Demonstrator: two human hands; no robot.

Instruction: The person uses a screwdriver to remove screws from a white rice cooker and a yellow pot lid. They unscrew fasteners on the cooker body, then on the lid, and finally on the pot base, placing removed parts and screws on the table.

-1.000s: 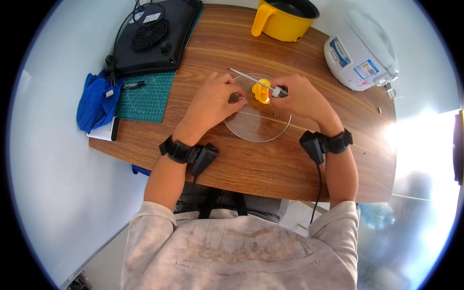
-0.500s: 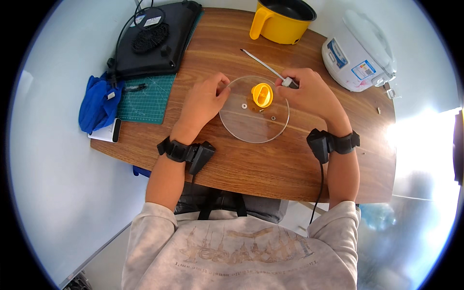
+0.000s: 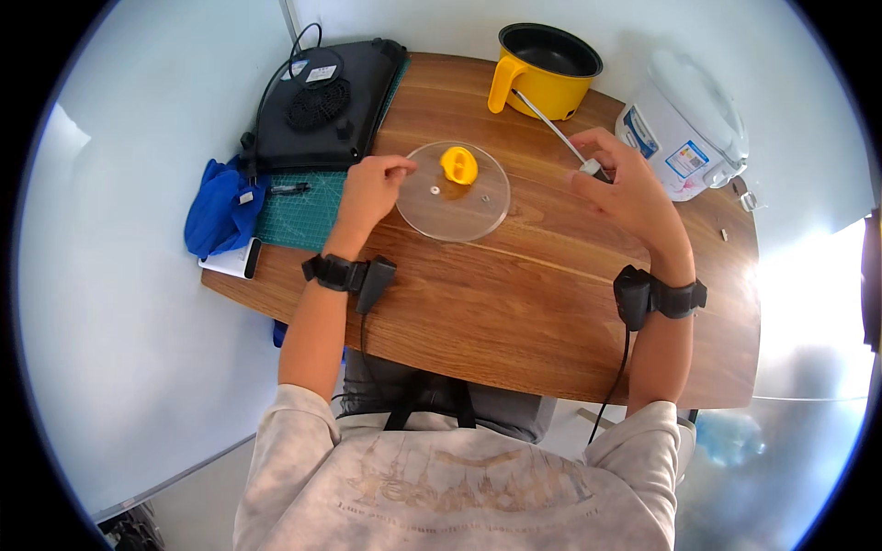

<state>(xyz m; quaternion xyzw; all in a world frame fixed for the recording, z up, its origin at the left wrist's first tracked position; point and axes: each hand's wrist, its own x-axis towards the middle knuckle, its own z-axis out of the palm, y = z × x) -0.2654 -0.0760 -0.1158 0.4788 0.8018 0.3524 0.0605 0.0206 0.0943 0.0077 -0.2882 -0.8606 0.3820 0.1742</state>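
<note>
Wooden table [image 3: 514,312], items along its far half.
Round glass lid [image 3: 452,204] with yellow knob lies flat between the left hand [image 3: 372,188] and right hand [image 3: 625,188]; green cutting mat [image 3: 299,213] just left of the left hand, a pen [image 3: 287,189] on it; black flat appliance [image 3: 322,101] beyond the mat; blue cloth [image 3: 219,207] at the far left edge; yellow pot [image 3: 544,57] beyond the hands; white rice cooker [image 3: 684,124] past the right hand.
</note>
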